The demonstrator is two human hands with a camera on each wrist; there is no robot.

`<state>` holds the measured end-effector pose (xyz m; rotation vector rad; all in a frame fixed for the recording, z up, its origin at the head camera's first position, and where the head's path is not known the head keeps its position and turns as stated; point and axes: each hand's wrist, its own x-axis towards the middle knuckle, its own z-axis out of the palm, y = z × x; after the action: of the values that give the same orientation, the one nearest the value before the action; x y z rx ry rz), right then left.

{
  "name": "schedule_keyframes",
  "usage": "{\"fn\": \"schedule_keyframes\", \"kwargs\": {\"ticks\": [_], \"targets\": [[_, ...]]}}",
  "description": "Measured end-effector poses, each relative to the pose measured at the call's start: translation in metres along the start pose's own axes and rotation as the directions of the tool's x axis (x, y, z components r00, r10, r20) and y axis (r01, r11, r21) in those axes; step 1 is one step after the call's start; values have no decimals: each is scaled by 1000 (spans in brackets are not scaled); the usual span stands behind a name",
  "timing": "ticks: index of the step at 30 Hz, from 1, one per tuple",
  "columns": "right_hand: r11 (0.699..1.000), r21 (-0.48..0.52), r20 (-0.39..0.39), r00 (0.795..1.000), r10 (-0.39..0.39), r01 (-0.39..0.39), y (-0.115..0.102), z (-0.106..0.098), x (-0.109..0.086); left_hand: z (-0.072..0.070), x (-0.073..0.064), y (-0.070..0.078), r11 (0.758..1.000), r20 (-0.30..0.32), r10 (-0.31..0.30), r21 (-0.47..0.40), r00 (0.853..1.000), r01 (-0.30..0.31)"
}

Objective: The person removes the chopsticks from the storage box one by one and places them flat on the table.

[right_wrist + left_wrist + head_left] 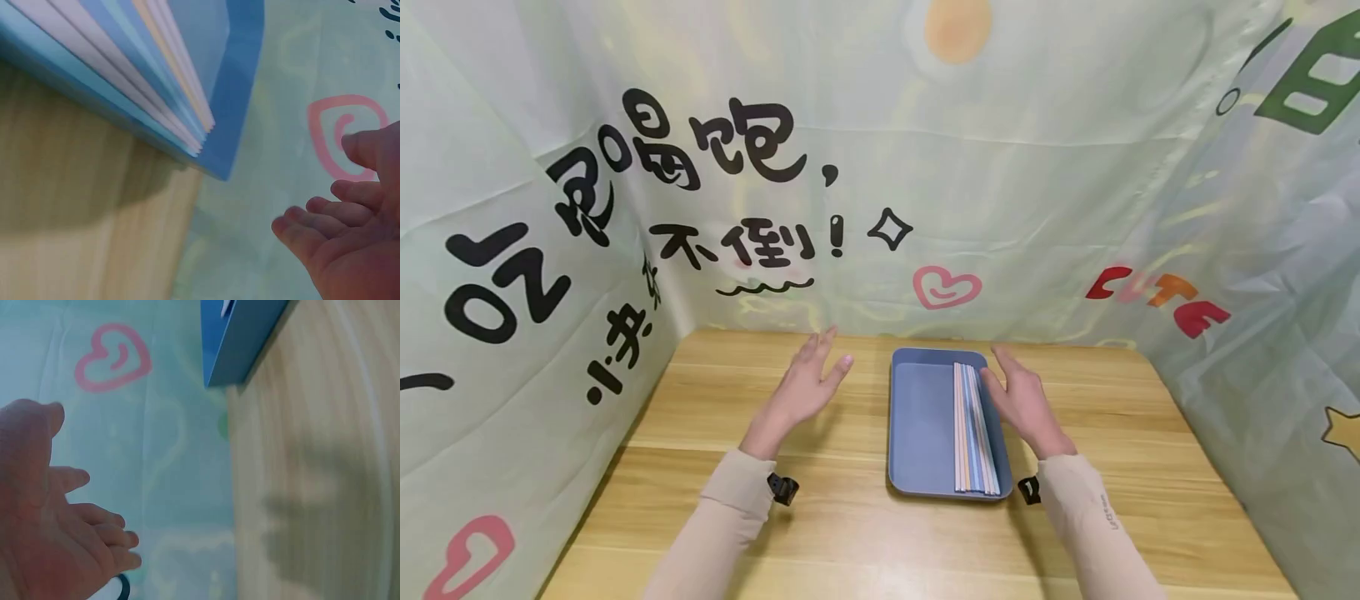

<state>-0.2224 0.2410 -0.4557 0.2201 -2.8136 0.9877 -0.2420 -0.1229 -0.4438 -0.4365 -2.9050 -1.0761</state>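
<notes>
A blue rectangular tray (922, 425) lies on the table, right of the middle in the head view. Several thin pastel sticks (973, 429), pink, blue, white and orange, lie lengthwise along its right side. To the left of the tray, my left hand (801, 387) hovers over the wood with straight fingers and holds nothing. Its shadow falls on the tabletop in the left wrist view. My right hand (1024, 400) is raised by the tray's right rim, fingers extended, thumb overlapping the rim in the head view. The right wrist view shows its palm (359, 262) bare.
The wooden table (842, 525) runs back to a printed cloth backdrop (1022, 208), which also rises at both sides. Black lettering and a pink heart (947, 287) mark the cloth. Each wrist wears a small black device (784, 488) by the sleeve cuff.
</notes>
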Motion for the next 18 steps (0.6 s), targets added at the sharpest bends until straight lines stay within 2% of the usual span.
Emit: {"fn": "schedule_keyframes", "kwargs": {"ticks": [3,6,11,14,18], "targets": [[1000,-1,-48,999,-9,9,5,7,-4,10,-1,6,996,-11,22,-86,1000,-23],[1000,-5,-91,996,-8,7,10,14,-7,21,-3,14,988,-22,12,-151,1000,-15],[1000,3,-124,992,2,-2,16,22,-12,41,-7,26,961,-71,7,-277,997,-26],[1000,16,-116,993,27,-26,18,25,-16,51,-8,31,947,-112,-1,-318,994,-35],[996,34,-101,992,79,-76,21,27,-20,64,-8,35,945,-173,-5,-322,985,-52]]}}
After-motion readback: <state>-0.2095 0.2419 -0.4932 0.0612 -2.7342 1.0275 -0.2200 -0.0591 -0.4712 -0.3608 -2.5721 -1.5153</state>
